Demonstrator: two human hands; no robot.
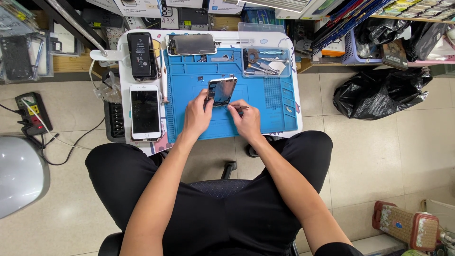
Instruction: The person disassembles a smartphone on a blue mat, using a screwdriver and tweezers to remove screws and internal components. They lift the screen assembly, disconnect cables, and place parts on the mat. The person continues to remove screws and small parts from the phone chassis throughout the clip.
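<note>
Holding a shiny opened phone (pixel 221 91) over the blue mat (pixel 275 97), my left hand (pixel 196 115) has fingers clamped on its edge. My right hand (pixel 246 119) pinches a thin tool (pixel 238 107). White boxes (pixel 142 6) line the shelf behind.

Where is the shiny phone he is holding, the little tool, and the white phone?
shiny phone (pixel 221 91), head view, on the middle of its shiny back.
little tool (pixel 238 108), head view, on its thin shaft past the right hand's fingers.
white phone (pixel 145 113), head view, on the middle of its dark screen.
</note>
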